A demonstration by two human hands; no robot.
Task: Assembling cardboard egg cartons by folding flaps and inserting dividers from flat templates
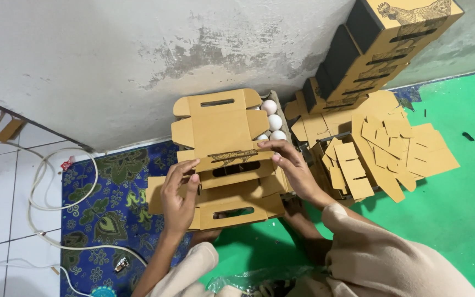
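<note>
A brown cardboard carton [221,132] with slot cut-outs lies unfolded in front of me, its flaps spread. My left hand [178,192] grips its left edge near the middle fold. My right hand [290,165] presses on its right edge. Behind the carton a grey egg tray [283,116] shows white eggs [274,122], mostly hidden by the cardboard.
A loose pile of flat cardboard blanks [380,148] lies to the right on a green mat [457,209]. Finished black-and-brown boxes [380,44] stack against the wall. A blue patterned cloth [105,214] and white cable [39,192] lie left. A plastic bag [248,280] is near my lap.
</note>
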